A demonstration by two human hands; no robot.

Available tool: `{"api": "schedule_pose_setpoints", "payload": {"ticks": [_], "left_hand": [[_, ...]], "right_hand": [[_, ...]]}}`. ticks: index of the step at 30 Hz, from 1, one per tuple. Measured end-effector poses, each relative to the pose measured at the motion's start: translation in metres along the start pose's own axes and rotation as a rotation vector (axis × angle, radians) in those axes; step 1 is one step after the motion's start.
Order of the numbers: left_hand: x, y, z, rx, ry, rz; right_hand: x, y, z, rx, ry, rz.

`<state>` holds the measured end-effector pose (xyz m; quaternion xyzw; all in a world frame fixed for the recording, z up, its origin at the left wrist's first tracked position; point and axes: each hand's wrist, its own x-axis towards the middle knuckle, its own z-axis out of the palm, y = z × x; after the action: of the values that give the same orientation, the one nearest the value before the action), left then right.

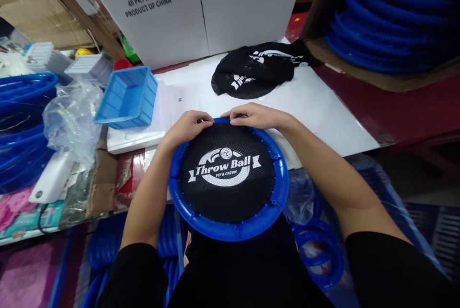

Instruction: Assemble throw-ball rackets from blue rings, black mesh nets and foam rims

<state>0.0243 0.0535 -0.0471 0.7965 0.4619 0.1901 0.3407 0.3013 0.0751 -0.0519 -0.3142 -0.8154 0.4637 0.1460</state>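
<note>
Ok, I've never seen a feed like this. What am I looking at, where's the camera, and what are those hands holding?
There is one picture, from a camera worn on a person's head, looking down at their own bare hands. The left hand and right hand pinch the far edge of a black mesh disc printed "Throw Ball", which sits in a blue plastic ring. Beyond, on the white sheet, lies a pile of loose mesh discs. A blue tray stands to the left, and a cardboard box of blue rings to the far right.
</note>
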Motion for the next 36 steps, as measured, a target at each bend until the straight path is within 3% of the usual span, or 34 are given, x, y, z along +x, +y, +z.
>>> {"api": "schedule_pose_setpoints", "payload": {"ticks": [11, 23, 36], "left_hand": [[0.002, 0.0013, 0.0047, -0.032, 0.079, -0.036], [-0.005, 0.0081, -0.0014, 0.146, -0.003, 0.106], [-0.0046, 0.0054, -0.0031, 0.275, -0.048, 0.204]], "right_hand": [[0.0001, 0.0029, -0.0024, -0.111, -0.023, -0.063], [0.0024, 0.0014, 0.0041, -0.222, 0.098, -0.091], [0.009, 0.0085, 0.0065, -0.13, 0.165, -0.084]]}}
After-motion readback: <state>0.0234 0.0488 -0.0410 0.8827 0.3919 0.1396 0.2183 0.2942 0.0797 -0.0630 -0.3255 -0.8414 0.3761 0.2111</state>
